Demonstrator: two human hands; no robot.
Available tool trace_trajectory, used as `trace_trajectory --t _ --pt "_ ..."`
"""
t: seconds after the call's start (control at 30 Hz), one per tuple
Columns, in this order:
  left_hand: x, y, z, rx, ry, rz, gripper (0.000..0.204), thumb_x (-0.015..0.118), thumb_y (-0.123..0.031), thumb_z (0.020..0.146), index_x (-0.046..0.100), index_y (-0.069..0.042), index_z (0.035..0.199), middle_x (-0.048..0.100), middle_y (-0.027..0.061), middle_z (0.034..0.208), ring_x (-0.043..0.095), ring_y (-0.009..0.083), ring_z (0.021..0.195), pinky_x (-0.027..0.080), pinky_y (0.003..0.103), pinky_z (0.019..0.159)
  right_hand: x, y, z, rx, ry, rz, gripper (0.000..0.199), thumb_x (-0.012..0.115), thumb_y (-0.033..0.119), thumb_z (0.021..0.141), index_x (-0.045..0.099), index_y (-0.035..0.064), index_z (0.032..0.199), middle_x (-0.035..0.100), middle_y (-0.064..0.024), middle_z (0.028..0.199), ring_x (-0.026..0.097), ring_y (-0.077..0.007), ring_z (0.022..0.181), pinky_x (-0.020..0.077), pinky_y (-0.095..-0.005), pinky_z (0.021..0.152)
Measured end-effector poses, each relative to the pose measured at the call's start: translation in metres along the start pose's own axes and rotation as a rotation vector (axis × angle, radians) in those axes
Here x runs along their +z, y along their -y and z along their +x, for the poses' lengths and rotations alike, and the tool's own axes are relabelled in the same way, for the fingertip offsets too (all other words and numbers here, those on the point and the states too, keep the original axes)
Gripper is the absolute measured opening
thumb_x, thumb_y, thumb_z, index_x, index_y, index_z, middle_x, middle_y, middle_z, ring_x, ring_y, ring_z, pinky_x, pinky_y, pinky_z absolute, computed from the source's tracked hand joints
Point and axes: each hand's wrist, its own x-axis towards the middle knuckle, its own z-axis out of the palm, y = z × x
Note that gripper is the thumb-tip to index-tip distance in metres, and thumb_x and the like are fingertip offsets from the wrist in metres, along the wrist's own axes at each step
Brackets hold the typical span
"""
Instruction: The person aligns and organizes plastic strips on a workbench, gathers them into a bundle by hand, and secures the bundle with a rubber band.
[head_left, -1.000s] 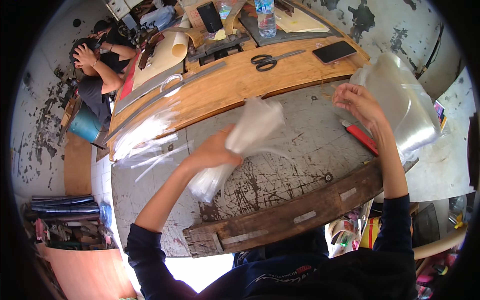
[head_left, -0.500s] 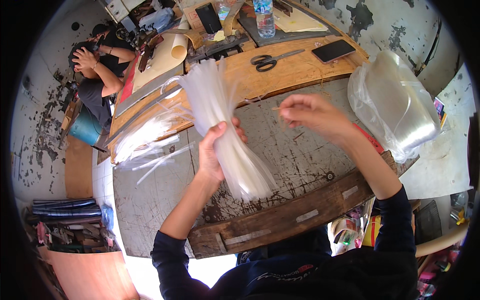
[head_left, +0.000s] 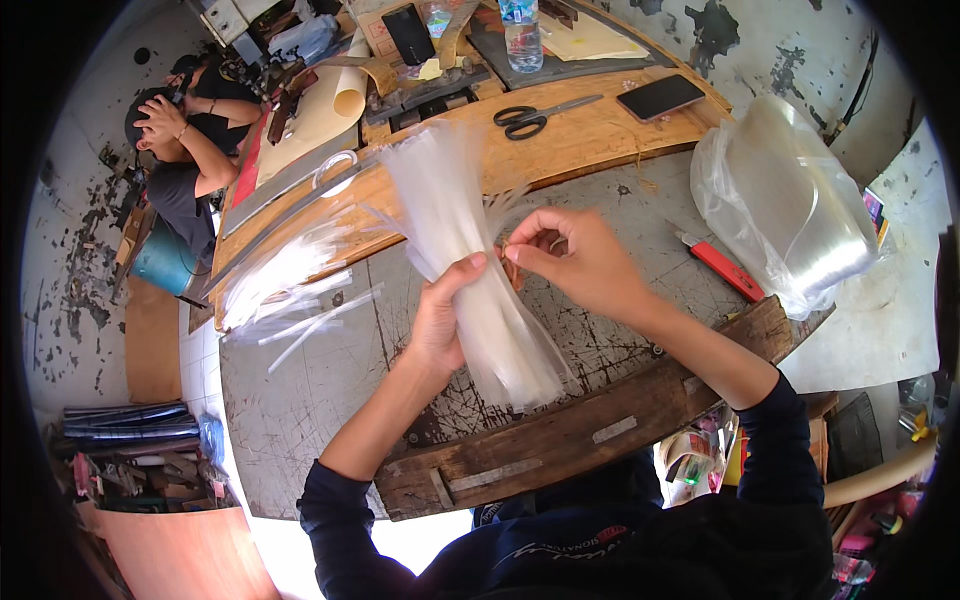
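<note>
My left hand [head_left: 450, 310] is wrapped round the middle of a thick bundle of clear plastic strips [head_left: 460, 215]. The bundle is pinched narrow at my grip and fans out at both ends, tilted over the scratched table. At the bundle's right side, my right hand [head_left: 575, 255] has thumb and forefinger pressed together beside the left fingertips. What it pinches is too small to make out. More loose clear strips [head_left: 285, 285] lie in a pile to the left, partly on the wooden board.
Black scissors [head_left: 545, 117], a phone [head_left: 660, 98] and a water bottle [head_left: 522, 42] are on the wooden board [head_left: 580, 150]. A red cutter [head_left: 722, 265] lies right, near a large plastic-wrapped clear roll [head_left: 785, 200]. A thick wooden edge [head_left: 560, 440] runs along the front. Another person [head_left: 180, 150] sits far left.
My right hand has moved left, from above the table to the side of the bundle. My left hand and the bundle have shifted slightly right.
</note>
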Motion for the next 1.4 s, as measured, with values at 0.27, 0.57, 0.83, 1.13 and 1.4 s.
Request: trace_trajectory --t 0.27,0.57,0.83,1.13,1.4 --pt "-0.010 0.002 0.006 0.059 -0.080 -0.044 0.047 0.065 -0.031 0.072 0.050 -0.002 0.105 0.054 0.0082 0.084 0.055 0.0200 0.074 0.048 0.032 0.065 -0.004 -0.004 0.001 0.180 0.124 0.310 0.016 0.056 0.016 0.082 0.059 0.0008 0.080 0.059 -0.0036 0.073 0.056 -0.0113 0.073 0.0433 -0.0244 0.069" --pt "-0.027 -0.011 0.003 0.019 0.110 -0.276 0.045 0.068 -0.029 0.068 0.052 -0.003 0.100 0.053 0.0077 0.078 0.054 0.0181 0.069 0.046 0.029 0.061 -0.022 -0.006 0.005 -0.164 0.505 1.244 0.024 0.048 0.013 0.086 0.052 0.0019 0.106 0.056 -0.0070 0.087 0.052 -0.0145 0.073 0.0434 -0.0337 0.082" --pt "-0.005 -0.007 -0.004 -0.006 0.042 -0.085 0.039 0.066 -0.026 0.070 0.050 -0.004 0.098 0.051 0.0050 0.079 0.053 0.0156 0.071 0.047 0.028 0.067 -0.034 0.013 -0.007 0.073 0.226 0.856 0.048 0.051 0.035 0.089 0.045 -0.0028 0.118 0.055 -0.0157 0.107 0.055 -0.0129 0.072 0.0495 -0.0255 0.070" --pt "0.021 -0.032 -0.004 -0.160 0.063 0.404 0.056 0.068 -0.018 0.069 0.045 0.001 0.116 0.056 0.0120 0.102 0.057 0.0202 0.088 0.047 0.031 0.077 -0.001 -0.024 -0.024 0.295 0.302 0.794 0.078 0.062 0.054 0.074 0.040 -0.0035 0.122 0.046 -0.0134 0.123 0.043 -0.0214 0.115 0.0314 -0.0371 0.100" --pt "0.048 -0.028 -0.011 0.270 0.230 1.100 0.091 0.070 -0.017 0.064 0.017 0.000 0.136 0.050 0.0191 0.117 0.050 0.0283 0.109 0.039 0.034 0.091 -0.018 -0.004 -0.017 0.089 0.047 1.083 0.075 0.066 0.039 0.076 0.030 0.0006 0.129 0.043 -0.0127 0.124 0.043 -0.0238 0.115 0.0339 -0.0406 0.098"
